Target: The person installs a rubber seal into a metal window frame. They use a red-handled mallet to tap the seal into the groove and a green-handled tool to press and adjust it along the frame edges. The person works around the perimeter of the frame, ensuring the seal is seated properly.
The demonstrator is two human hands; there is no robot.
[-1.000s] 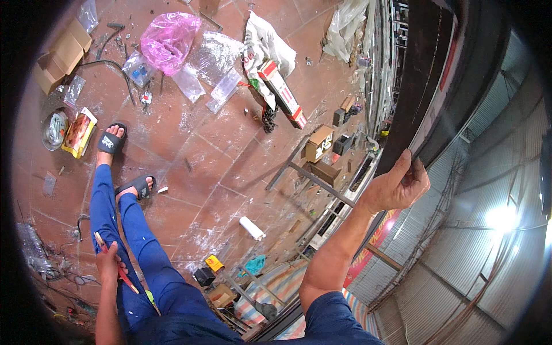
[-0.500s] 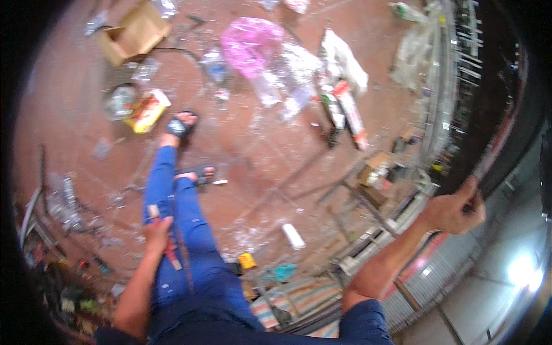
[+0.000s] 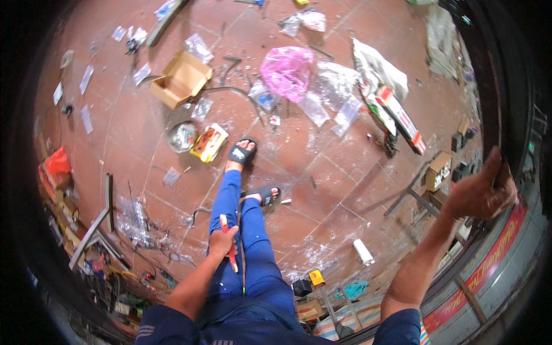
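Note:
My left hand (image 3: pixel 222 244) is closed around a slim red tool (image 3: pixel 232 253) with pale ends, held over my blue trousers (image 3: pixel 256 241). The tool's exact kind is unclear. At the far right, my raised right hand (image 3: pixel 482 192) has its fingers curled in, with the thumb side up. It is beside a dark frame (image 3: pixel 493 75); whether it touches the frame, or what its fingers hold, is hidden. Both feet, in black sandals (image 3: pixel 242 150), stand on the red tiled floor (image 3: pixel 310 221).
An open cardboard box (image 3: pixel 182 77), a metal bowl (image 3: pixel 183 137), a yellow package (image 3: pixel 209 142) and a pink plastic bag (image 3: pixel 287 72) litter the floor ahead. A long red-and-white box (image 3: pixel 401 121) lies to the right, a white roll (image 3: pixel 363 252) nearer. Metal bars (image 3: pixel 89 238) lie at left.
My view has swung, so the floor and litter sit further right in the picture, and it is sharper. The left hand still grips the red tool; the right remains raised beside the dark frame.

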